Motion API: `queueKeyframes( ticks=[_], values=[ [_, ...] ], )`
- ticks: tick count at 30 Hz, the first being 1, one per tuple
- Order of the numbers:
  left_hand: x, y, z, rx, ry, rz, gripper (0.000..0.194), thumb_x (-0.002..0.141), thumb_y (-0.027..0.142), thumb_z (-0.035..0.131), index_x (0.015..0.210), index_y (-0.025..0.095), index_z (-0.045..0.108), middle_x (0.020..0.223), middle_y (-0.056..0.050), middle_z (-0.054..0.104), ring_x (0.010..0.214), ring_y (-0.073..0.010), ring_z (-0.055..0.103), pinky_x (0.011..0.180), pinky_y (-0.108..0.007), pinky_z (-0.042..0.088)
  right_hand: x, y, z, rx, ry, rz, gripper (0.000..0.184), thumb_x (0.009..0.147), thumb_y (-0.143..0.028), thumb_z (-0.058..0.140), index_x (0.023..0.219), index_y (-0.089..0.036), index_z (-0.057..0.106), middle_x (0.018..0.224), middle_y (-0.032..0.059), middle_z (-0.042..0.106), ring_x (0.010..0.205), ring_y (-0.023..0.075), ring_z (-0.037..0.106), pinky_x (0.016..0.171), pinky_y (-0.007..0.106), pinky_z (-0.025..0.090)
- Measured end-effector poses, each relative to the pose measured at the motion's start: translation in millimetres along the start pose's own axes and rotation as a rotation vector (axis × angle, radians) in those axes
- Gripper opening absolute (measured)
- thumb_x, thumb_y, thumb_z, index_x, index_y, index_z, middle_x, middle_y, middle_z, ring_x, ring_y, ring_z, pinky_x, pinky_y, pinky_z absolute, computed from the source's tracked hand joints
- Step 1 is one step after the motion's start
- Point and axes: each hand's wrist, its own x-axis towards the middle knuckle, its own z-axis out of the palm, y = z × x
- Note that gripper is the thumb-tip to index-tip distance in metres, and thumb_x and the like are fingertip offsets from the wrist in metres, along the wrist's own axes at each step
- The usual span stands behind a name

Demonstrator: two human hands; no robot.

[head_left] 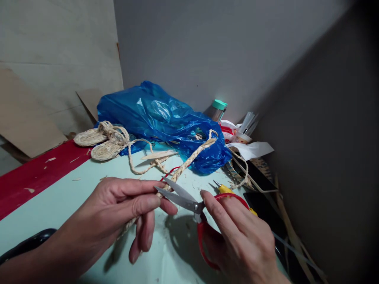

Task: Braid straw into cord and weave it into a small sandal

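Note:
A pale braided straw cord (pixel 189 159) runs slantwise over the table, its far end lying against a blue plastic bag. My left hand (pixel 124 213) pinches the cord between thumb and index finger, the other fingers curled below. Red-handled scissors (pixel 185 201) are in my right hand (pixel 239 232), with fingers through the handle loops. Their blades are parted, and the tips reach over the cord beside my left fingertips. A thin red string (pixel 172 170) shows near the blades. Whether the blades touch the cord, I cannot tell.
Behind lies the blue plastic bag (pixel 154 114). Woven straw soles (pixel 109 148) with a trailing cord sit at the left back. A yellow-handled awl (pixel 223 188), a green-lidded jar (pixel 219 105) and a paper cup (pixel 242 138) are on the right. Straw scraps dot the pale tabletop (pixel 74 201).

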Motion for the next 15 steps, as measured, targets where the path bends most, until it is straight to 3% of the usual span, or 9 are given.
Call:
queueKeyframes(
  ticks=[2, 6, 12, 15],
  values=[
    [-0.9, -0.3, 0.1, 0.023, -0.007, -0.017, 0.022, 0.083, 0.036, 0.073, 0.080, 0.015, 0.081, 0.044, -0.002, 0.064, 0.034, -0.0079, 0.052, 0.032, -0.011, 0.045, 1.8, -0.5, -0.5, -0.009, 0.009, -0.009, 0.027, 0.089, -0.006, 0.055, 0.115, -0.001, 0.061, 0.072, 0.0107, 0.066, 0.062, 0.0191, 0.062, 0.054, 0.029, 0.046],
    [-1.6, 1.6, 3.1, 0.022, -0.021, -0.027, 0.023, 0.085, 0.035, 0.071, 0.078, 0.015, 0.081, 0.038, -0.001, 0.059, 0.032, -0.0067, 0.049, 0.033, -0.009, 0.043, 1.9, -0.4, -1.5, -0.033, 0.027, -0.042, 0.023, 0.090, -0.007, 0.056, 0.112, 0.000, 0.061, 0.070, 0.0108, 0.068, 0.059, 0.0185, 0.064, 0.052, 0.029, 0.047],
    [-1.8, 1.5, 2.9, -0.053, 0.057, -0.039, 0.024, 0.078, 0.040, 0.078, 0.092, 0.020, 0.077, 0.073, -0.003, 0.074, 0.032, -0.0055, 0.049, 0.027, -0.013, 0.039, 0.8, 4.3, -2.9, -0.028, 0.074, 0.053, 0.021, 0.089, -0.007, 0.056, 0.109, -0.005, 0.061, 0.073, 0.0103, 0.069, 0.062, 0.0164, 0.065, 0.056, 0.026, 0.047],
    [-1.8, 0.3, 0.1, -0.094, 0.083, -0.049, 0.032, 0.076, 0.039, 0.080, 0.104, 0.024, 0.073, 0.071, -0.002, 0.074, 0.033, -0.0040, 0.046, 0.028, -0.010, 0.036, 0.7, 7.0, -4.7, -0.030, 0.086, 0.105, 0.028, 0.085, -0.008, 0.058, 0.113, -0.007, 0.060, 0.082, 0.0118, 0.069, 0.069, 0.0167, 0.065, 0.060, 0.026, 0.049]
  ],
)
